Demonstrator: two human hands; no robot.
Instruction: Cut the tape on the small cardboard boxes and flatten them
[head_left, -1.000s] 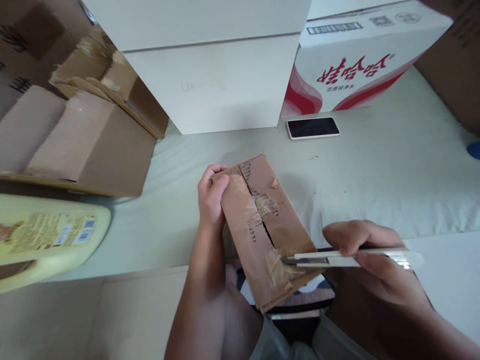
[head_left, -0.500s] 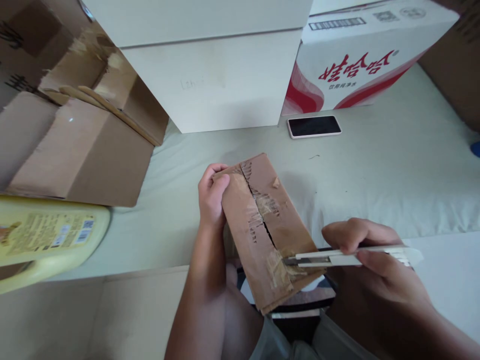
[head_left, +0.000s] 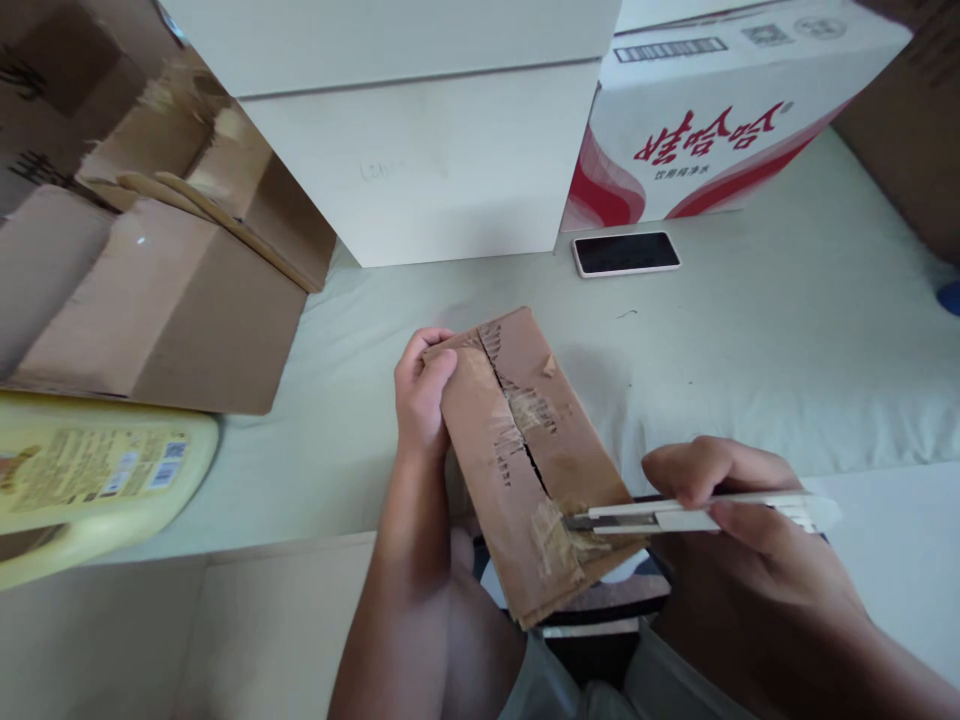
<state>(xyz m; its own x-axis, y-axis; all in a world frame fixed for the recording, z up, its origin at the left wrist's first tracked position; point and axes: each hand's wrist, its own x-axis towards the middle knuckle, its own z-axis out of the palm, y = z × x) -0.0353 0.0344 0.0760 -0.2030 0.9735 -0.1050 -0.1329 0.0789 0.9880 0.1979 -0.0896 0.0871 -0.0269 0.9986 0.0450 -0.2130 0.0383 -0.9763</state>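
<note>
A small brown cardboard box is tilted above my lap, its taped top facing me. Torn tape and ripped paper run along the seam between its flaps. My left hand grips the far left corner, thumb on top. In my right hand is a white box cutter, pointing left. Its blade tip meets the tape near the close end of the seam. The fingers beneath the cutter are partly hidden.
A phone lies on the pale green cloth. Behind it stand a white box and a red-and-white carton. Open cardboard boxes and a yellow jug are on the left.
Almost nothing differs. The whole view has shifted very slightly; both hands, the box and the cutter keep their places relative to each other.
</note>
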